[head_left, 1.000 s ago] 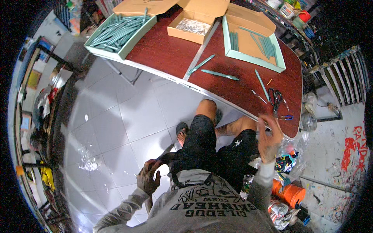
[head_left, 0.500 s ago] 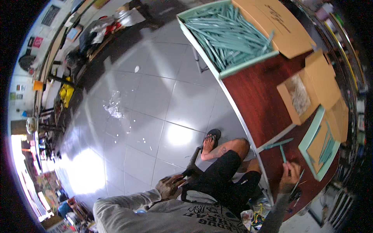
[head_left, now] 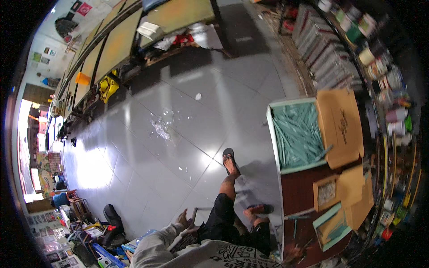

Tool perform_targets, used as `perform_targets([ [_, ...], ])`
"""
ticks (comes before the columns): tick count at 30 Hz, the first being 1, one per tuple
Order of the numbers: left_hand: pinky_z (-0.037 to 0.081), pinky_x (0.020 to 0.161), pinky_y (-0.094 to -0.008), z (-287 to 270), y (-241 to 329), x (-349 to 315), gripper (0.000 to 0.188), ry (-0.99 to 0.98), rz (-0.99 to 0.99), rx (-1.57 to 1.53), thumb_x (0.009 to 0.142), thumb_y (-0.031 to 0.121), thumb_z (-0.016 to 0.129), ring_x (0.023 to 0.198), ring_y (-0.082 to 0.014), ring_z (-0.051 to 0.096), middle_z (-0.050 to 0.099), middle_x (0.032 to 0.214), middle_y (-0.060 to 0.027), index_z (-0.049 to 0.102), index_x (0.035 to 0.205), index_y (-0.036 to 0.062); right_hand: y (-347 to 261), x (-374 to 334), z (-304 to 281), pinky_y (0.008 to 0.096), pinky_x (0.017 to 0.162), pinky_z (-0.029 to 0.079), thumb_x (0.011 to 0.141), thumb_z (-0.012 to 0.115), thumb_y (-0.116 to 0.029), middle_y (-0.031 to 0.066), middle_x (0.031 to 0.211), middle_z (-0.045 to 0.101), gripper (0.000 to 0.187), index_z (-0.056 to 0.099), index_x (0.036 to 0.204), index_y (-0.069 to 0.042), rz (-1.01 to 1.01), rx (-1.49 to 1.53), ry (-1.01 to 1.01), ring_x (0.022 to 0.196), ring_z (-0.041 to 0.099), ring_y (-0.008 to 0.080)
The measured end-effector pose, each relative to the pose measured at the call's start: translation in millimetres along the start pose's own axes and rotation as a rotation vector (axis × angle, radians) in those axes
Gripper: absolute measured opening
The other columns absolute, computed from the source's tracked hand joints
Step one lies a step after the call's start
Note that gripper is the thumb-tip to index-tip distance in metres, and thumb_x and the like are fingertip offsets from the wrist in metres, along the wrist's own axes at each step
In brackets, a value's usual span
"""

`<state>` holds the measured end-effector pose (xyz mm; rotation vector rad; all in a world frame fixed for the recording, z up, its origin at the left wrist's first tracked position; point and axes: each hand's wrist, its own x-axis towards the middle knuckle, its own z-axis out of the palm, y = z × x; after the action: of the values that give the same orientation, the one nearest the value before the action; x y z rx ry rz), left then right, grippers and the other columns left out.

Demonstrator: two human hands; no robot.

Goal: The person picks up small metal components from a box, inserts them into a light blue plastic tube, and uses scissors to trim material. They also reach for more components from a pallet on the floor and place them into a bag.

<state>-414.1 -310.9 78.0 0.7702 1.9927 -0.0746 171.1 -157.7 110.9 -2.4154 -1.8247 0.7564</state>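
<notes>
My left hand (head_left: pixel 182 219) hangs beside my thigh near a chair armrest (head_left: pixel 195 215); its fingers look spread and nothing shows in them. My right hand (head_left: pixel 292 253) is at the near edge of the dark red table (head_left: pixel 295 192), smeared and in shadow, so its fingers cannot be read. Just beyond it lies a thin green strip (head_left: pixel 295 228), with another green strip (head_left: pixel 298 217) crosswise past its far end. To its right is a shallow pale-green box (head_left: pixel 318 222) with a few green strips inside.
A large box (head_left: pixel 278 166) full of green strips stands at the table's far end, its brown flap (head_left: pixel 340 129) folded out. A small brown box (head_left: pixel 316 196) holds clear pieces. Shelves with jars (head_left: pixel 377 69) line the right. White scraps (head_left: pixel 161 127) litter the grey tiled floor (head_left: pixel 178 156).
My view has swung right and risen, and my legs have straightened from sitting. My right hand has let go of the green strip and drawn back; my left hand has opened out.
</notes>
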Motion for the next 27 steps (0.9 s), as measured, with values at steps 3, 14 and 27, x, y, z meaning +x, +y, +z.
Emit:
perform_targets([
  [3, 0.049, 0.103, -0.0446, -41.7, -78.2, 50.1, 0.054, -0.161, -0.400, -0.230, 0.086, 0.041, 0.069, 0.116, -0.0370, 0.063, 0.070, 0.119, -0.0163, 0.062, 0.129, 0.0106, -83.5, 21.5, -5.3, 0.0456, 0.072, 0.039, 0.093, 0.066, -0.032, 0.0132, 0.094, 0.043, 0.029, 0.050, 0.096, -0.008, 0.041, 0.064, -0.167, 0.083, 0.043, 0.0286],
  [14, 0.043, 0.104, -0.0500, -172.4, 152.1, 379.0, 0.047, -0.232, 0.472, 0.323, 0.100, 0.042, 0.043, 0.121, -0.0424, 0.057, 0.064, 0.127, -0.0213, 0.066, 0.122, 0.0077, -393.9, 188.7, -14.9, 0.0364, 0.049, 0.029, 0.098, 0.062, -0.028, 0.0058, 0.053, 0.034, 0.050, 0.036, 0.061, -0.005, -0.200, 0.477, 0.041, 0.048, 0.034, 0.0159],
  [27, 0.056, 0.060, -0.0371, -591.7, 288.0, 682.2, 0.044, 0.029, 0.219, -0.519, 0.092, 0.044, 0.066, 0.077, -0.0209, 0.066, 0.071, 0.111, -0.0062, 0.069, 0.124, 0.0143, -691.4, 573.5, 365.8, 0.0457, 0.075, 0.054, 0.092, 0.059, -0.030, 0.0151, 0.092, 0.068, 0.025, 0.066, 0.102, -0.007, -0.317, 0.717, -0.142, 0.090, 0.066, 0.0374],
])
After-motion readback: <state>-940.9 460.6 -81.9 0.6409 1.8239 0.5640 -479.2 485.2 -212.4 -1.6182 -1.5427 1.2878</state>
